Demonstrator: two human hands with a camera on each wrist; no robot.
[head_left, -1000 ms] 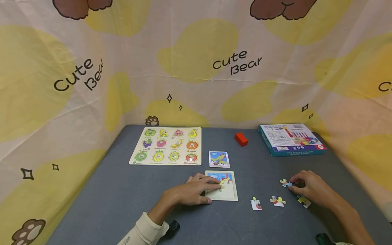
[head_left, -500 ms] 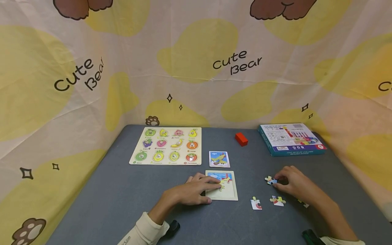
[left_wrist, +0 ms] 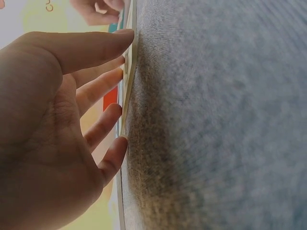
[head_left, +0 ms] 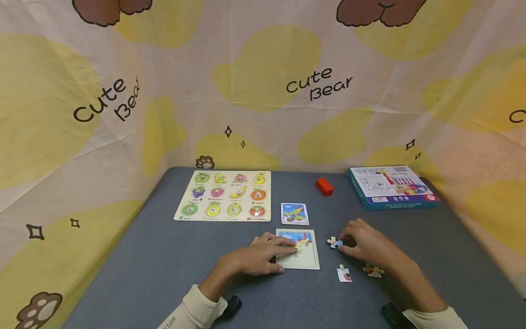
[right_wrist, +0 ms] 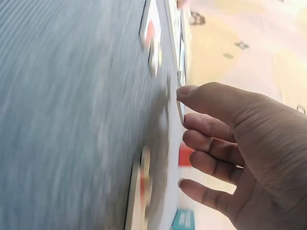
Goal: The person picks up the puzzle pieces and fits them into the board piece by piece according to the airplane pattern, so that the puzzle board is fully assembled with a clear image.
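My left hand [head_left: 260, 256] rests on a small jigsaw puzzle frame [head_left: 309, 262], fingers stretched over its left part and thumb at the near edge. Part of an airplane picture fills the frame's upper half. Between thumb and fingertips, my right hand [head_left: 371, 244] pinches a jigsaw piece [head_left: 335, 242] with blue and yellow on it, just right of the frame. That same piece [right_wrist: 180, 111] shows edge-on in the right wrist view, raised over the table. Two loose jigsaw pieces lie nearby: one [head_left: 344, 274] in front of the held piece, another [head_left: 373, 270] beside my right forearm.
Behind the frame lies a picture card [head_left: 294, 214] with a yellow airplane. A fruit puzzle board [head_left: 223, 201] is at the back left. Farther back are a red block [head_left: 324, 187] and, at the right, a flat teal box [head_left: 390, 189]. Patterned cloth [head_left: 263, 91] hangs behind the table.
My right hand has carried the pinched jigsaw piece leftward, from the right side to near the frame. Its forearm now hides another loose piece. My left hand has stayed on the frame.
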